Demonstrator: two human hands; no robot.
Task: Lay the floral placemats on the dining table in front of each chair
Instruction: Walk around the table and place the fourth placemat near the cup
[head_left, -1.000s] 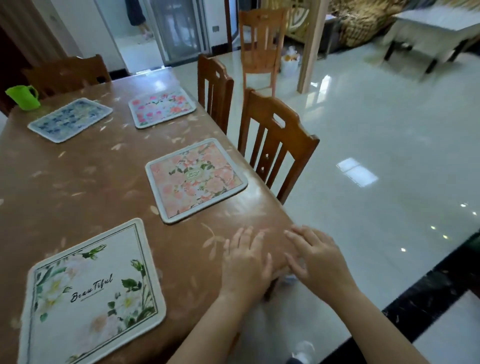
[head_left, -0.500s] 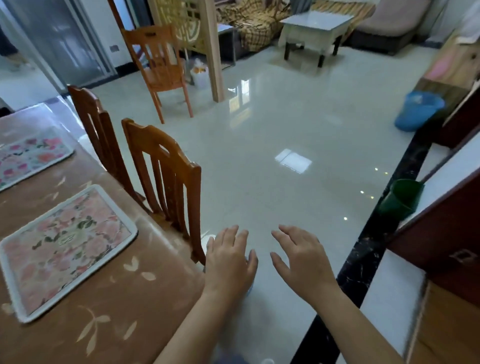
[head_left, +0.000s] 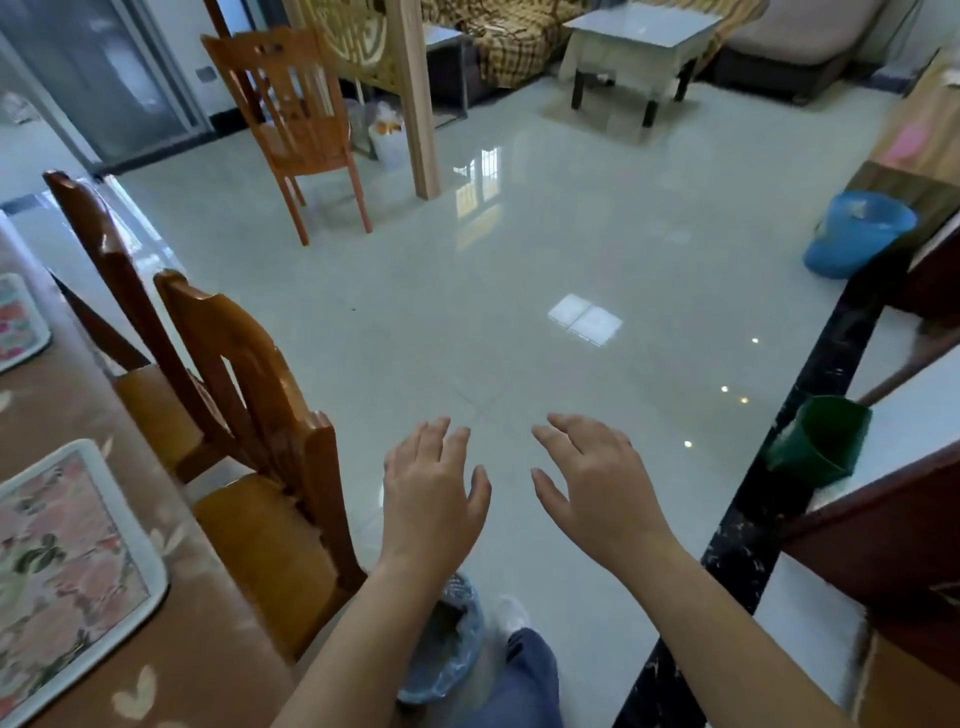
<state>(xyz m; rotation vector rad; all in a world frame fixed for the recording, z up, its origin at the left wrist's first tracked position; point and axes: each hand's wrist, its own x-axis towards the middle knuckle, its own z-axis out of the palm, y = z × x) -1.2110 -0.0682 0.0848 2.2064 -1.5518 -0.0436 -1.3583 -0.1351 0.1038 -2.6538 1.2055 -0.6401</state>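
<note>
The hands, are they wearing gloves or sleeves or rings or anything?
No. The left hand and the right hand are bare, with no gloves, rings or watch showing. Both forearms are bare too, with no sleeve in view.

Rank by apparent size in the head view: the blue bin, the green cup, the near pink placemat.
1. near pink placemat, cut off by the frame edge
2. blue bin
3. green cup
The bin stands farther off, so true sizes stay unsure.

No lettering, label, brand or number can be read anywhere in view. The nearer floral placemat (head_left: 67, 566) carries a small pale emblem at its centre — too blurred to make out — and the farther placemat (head_left: 18, 325), cut by the left edge, shows only flowers.
</note>
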